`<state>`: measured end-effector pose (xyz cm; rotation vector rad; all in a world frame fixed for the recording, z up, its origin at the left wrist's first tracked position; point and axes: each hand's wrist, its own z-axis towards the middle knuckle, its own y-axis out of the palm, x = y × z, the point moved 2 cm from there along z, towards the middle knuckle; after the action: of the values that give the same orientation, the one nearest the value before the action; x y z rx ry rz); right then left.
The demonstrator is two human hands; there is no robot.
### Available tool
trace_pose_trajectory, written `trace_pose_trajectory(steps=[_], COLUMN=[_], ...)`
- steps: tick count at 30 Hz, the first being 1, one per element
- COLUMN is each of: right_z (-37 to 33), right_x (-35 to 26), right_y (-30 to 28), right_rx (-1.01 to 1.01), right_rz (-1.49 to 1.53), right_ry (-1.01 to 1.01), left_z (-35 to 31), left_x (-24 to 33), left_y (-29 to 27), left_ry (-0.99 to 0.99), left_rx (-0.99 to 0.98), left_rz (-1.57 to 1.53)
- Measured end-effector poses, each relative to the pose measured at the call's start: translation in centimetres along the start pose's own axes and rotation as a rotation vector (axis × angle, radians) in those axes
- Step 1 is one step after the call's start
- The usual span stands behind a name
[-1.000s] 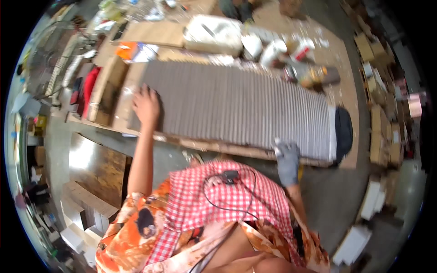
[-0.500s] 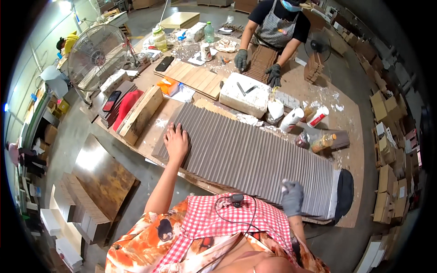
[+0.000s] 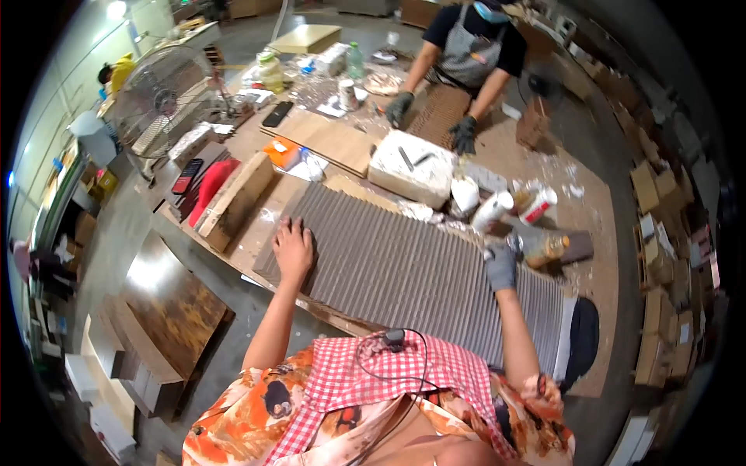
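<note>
Grey ridged strips (image 3: pixel 404 256), packed edge to edge in one long row, are lying across the near side of the counter (image 3: pixel 598 225), directly in front of the wearer. L hand (image 3: pixel 293 252), bare, is resting on the row's L end, palm down, fingers part-open & slightly spread; no separate obj. is showing in it. R hand (image 3: pixel 500 266), in a grey glove, is reaching over the strips to their far edge, twd the R end; its fingers are partly bent, & whether they are gripping a strip one cannot tell.

At the R end, a white edge piece (image 3: pixel 568 326) & a black rounded item (image 3: pixel 583 342) are bordering the row. Just beyond the R hand, a clear bottle w/ orange cap (image 3: pixel 544 248) is lying on its side. Behind the row, two white bottles, one plain (image 3: pixel 493 210) & one w/ red marking (image 3: pixel 539 205), are leaning nr a white block (image 3: pixel 408 172) that is carrying dark tools. Farther L, wood-coloured boards (image 3: pixel 330 141), an orange packet (image 3: pixel 282 151), a thick wooden beam (image 3: pixel 237 200) & a red cloth (image 3: pixel 210 190) are lying on the same counter.

Across it, a co-worker (image 3: pixel 470 50) in dark gloves is handling brown strips (image 3: pixel 439 113). At far L, a large caged fan (image 3: pixel 165 101) is standing; at far R, cardboard cartons (image 3: pixel 657 256) are lining the floor.
</note>
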<state>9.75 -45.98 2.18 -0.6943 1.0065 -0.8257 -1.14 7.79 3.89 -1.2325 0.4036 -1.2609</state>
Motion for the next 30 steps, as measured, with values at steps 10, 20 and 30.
trace_pose_trajectory(steps=[10, 20, 30], right_z=[-5.7, -7.5, -21.5], right_x=[-6.6, -7.6, -12.7], right_y=[-2.7, -4.4, -7.7], right_rx=[-0.055, -0.122, -0.245], right_rz=[0.107, 0.02, 0.267], right_ry=[0.015, 0.127, 0.474], left_z=[-0.7, -0.2, -0.4], left_x=[-2.2, -2.1, -3.4], left_y=[0.2, 0.2, 1.0], left_ry=[0.009, 0.003, 0.003], left_rx=[-0.095, -0.099, -0.104], left_rz=[0.056, 0.048, 0.07])
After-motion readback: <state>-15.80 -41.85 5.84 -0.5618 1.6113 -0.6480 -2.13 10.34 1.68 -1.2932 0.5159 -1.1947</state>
